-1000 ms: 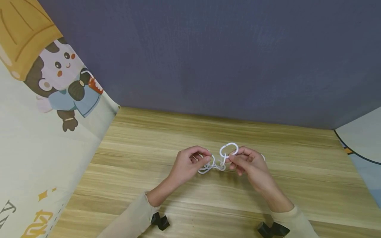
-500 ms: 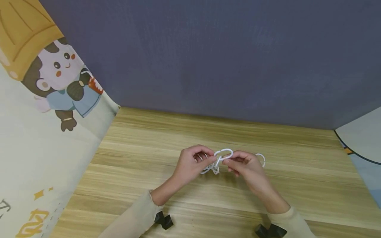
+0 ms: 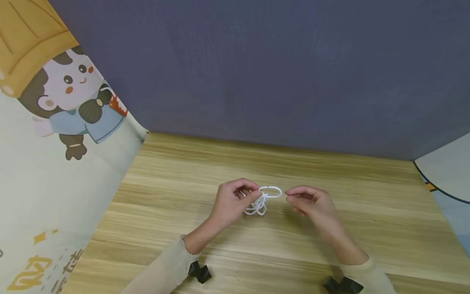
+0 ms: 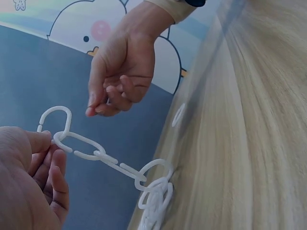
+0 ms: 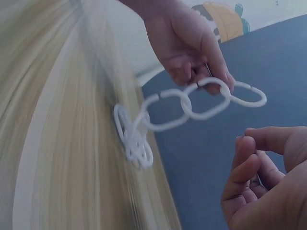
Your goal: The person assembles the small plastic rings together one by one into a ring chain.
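Note:
My left hand [image 3: 235,200] pinches a white plastic link chain [image 5: 207,116] near its end, between thumb and index finger. One end link [image 4: 68,120] sticks out past those fingertips, towards the right hand. From the grip the chain slopes down, its lower links bunched in a pile [image 4: 156,201] on the table. My right hand [image 3: 315,208] hovers a short way to the right of the end link, apart from it. Its fingers are loosely curled with nothing between them, thumb and index tips close together. A separate white link [image 4: 178,115] lies on the table, hidden in the head view.
The wood-grain table [image 3: 176,163] meets a dark blue-grey panel [image 3: 257,73] at the back. A cartoon-printed wall [image 3: 110,171] borders it on the left. Black angular pieces [image 3: 200,272] sit at both sleeve cuffs.
The right hand has let go of the end link and drawn back to the right. The left hand now holds the chain near that end, and the links hang closer together below it.

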Demonstrator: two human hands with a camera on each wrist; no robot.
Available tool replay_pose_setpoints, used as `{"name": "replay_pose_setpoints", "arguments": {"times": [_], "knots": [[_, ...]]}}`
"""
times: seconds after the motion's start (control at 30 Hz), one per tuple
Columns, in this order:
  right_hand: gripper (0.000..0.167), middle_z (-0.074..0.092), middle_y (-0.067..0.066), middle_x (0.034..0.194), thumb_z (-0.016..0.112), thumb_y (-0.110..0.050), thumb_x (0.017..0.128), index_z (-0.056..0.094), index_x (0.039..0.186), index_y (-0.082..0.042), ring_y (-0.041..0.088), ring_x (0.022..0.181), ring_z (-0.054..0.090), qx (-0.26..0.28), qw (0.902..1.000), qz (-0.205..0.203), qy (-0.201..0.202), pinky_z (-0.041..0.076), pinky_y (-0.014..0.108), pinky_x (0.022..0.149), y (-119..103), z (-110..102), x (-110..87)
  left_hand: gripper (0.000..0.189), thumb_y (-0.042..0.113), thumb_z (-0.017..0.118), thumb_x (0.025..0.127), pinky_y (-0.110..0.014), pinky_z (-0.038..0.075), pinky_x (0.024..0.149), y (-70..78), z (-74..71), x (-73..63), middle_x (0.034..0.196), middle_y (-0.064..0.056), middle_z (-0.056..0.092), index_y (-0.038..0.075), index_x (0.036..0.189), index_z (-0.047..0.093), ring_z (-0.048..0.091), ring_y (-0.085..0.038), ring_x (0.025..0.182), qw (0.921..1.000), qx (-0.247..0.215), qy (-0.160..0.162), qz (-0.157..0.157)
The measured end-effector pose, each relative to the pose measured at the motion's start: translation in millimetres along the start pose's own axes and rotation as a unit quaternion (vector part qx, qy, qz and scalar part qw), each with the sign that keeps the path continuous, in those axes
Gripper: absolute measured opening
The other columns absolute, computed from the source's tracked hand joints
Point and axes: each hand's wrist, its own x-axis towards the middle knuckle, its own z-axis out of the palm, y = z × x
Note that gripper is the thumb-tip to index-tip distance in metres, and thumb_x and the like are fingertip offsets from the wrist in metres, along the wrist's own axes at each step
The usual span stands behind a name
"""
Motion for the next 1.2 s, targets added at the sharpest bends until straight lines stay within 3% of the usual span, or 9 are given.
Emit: {"name": "replay_pose_setpoints", "arguments": {"times": [0.23, 0.4, 0.57, 0.77, 1.03, 1.2], "knots": [[0.022, 0.076, -0.004, 0.091, 0.081, -0.010, 0.102, 0.078, 0.117, 0.006, 0.014, 0.071, 0.065, -0.046, 0.9987, 0.006, 0.022, 0.053, 0.026, 0.059, 11.1, -26.1, 5.9, 0.009, 0.012, 0.086, 0.098, -0.020, 0.055, 0.068, -3.8, -3.3, -1.6, 0.090, -0.005, 0.079, 0.005, 0.101, 0.083, 0.065, -0.009, 0.075, 0.9998, 0.010, 0.013, -0.008], [0.026, 0.076, -0.003, 0.089, 0.080, -0.012, 0.104, 0.077, 0.121, 0.008, 0.013, 0.070, 0.065, -0.109, 0.9934, -0.023, 0.028, 0.050, 0.026, 0.055, 20.5, -48.8, 14.9, 0.008, 0.012, 0.087, 0.098, -0.020, 0.054, 0.067, -5.0, -4.6, -1.4, 0.090, -0.005, 0.080, 0.005, 0.101, 0.083, 0.065, -0.009, 0.075, 0.9998, 0.011, 0.016, -0.009], [0.028, 0.077, -0.001, 0.095, 0.077, -0.012, 0.106, 0.075, 0.125, 0.009, 0.013, 0.076, 0.069, -0.141, 0.9890, -0.039, 0.025, 0.058, 0.026, 0.062, 31.4, -69.0, 23.5, 0.008, 0.011, 0.086, 0.098, -0.020, 0.055, 0.068, -5.6, -5.7, -2.9, 0.092, -0.007, 0.080, 0.004, 0.101, 0.083, 0.065, -0.009, 0.076, 0.9998, 0.008, 0.015, -0.012], [0.028, 0.081, 0.001, 0.105, 0.077, -0.015, 0.107, 0.077, 0.125, 0.007, 0.008, 0.085, 0.072, -0.185, 0.9811, -0.051, 0.028, 0.058, 0.023, 0.071, 46.5, -89.6, 34.1, 0.008, 0.010, 0.085, 0.098, -0.020, 0.055, 0.068, -6.5, -7.6, -4.3, 0.093, -0.007, 0.080, 0.003, 0.102, 0.083, 0.065, -0.008, 0.077, 0.9997, 0.006, 0.015, -0.017], [0.020, 0.082, -0.004, 0.106, 0.079, -0.009, 0.104, 0.080, 0.119, 0.005, 0.004, 0.085, 0.070, -0.234, 0.9686, -0.079, 0.030, 0.057, 0.019, 0.072, 67.0, -108.1, 46.4, 0.007, 0.009, 0.085, 0.097, -0.020, 0.055, 0.068, -7.5, -8.5, -4.9, 0.093, -0.007, 0.080, 0.004, 0.101, 0.083, 0.065, -0.008, 0.077, 0.9997, 0.007, 0.016, -0.019], [0.018, 0.082, 0.004, 0.105, 0.081, -0.009, 0.102, 0.081, 0.117, 0.001, 0.008, 0.076, 0.063, -0.255, 0.9618, -0.095, 0.034, 0.052, 0.021, 0.064, 75.2, -116.3, 49.4, 0.007, 0.009, 0.086, 0.097, -0.020, 0.055, 0.068, -7.5, -8.3, -5.5, 0.093, -0.008, 0.080, 0.004, 0.102, 0.083, 0.065, -0.008, 0.077, 0.9997, 0.006, 0.014, -0.020]]}}
